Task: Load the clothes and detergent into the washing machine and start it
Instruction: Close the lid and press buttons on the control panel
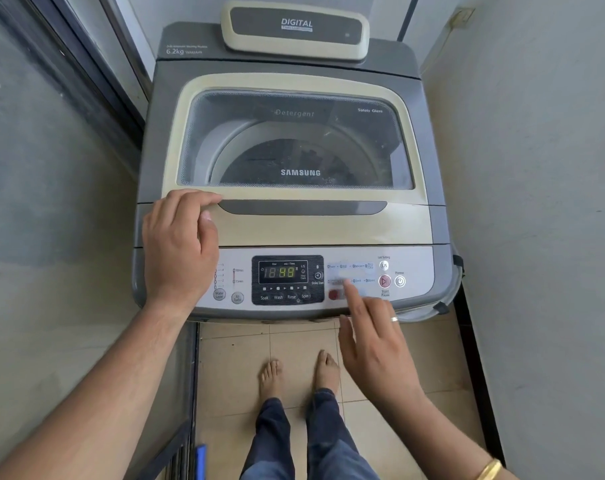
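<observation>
Underfoot, beige floor tiles (grey walls)

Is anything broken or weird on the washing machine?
Nothing looks broken or spilled. The lid is shut flat and the display is lit. The only worn bit: the program labels near the right hand's pointing finger look faded and are hard to read. The left hand rests on the lid's corner.

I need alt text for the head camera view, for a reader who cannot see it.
A person's right hand points its index finger at the control panel of a closed top-load washing machine, left of the Start/Pause button. The left hand rests on the lid's front left corner; the display is lit.
</observation>
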Motion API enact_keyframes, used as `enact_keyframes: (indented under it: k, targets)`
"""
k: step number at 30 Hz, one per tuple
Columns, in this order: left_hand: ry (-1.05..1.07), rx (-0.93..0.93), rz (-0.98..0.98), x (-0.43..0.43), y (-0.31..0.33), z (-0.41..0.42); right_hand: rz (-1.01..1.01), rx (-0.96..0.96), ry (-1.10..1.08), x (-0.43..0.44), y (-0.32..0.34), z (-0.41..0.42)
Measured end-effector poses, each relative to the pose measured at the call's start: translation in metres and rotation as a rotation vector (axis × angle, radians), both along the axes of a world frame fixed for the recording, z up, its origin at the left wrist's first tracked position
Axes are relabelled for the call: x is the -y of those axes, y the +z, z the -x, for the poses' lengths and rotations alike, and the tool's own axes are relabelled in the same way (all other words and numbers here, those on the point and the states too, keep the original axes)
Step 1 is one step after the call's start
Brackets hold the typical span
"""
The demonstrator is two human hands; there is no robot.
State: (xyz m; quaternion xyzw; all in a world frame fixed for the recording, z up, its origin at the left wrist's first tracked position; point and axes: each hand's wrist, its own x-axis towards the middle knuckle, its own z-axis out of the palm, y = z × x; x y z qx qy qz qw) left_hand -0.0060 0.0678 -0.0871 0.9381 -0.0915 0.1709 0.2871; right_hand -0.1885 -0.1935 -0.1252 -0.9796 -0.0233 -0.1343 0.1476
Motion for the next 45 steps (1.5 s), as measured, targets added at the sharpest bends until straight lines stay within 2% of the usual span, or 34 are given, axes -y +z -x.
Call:
enact_keyframes:
  k: [8,45]
  targets:
    - [0.003,0.009,-0.004,0.001,-0.002,0.000,-0.042,-0.004,-0.191,0.031,0.001,0.006]
    - [0.015,0.008,-0.015,0.002,-0.003,0.000,-0.003,0.000,-0.183,0.037,-0.004,0.005]
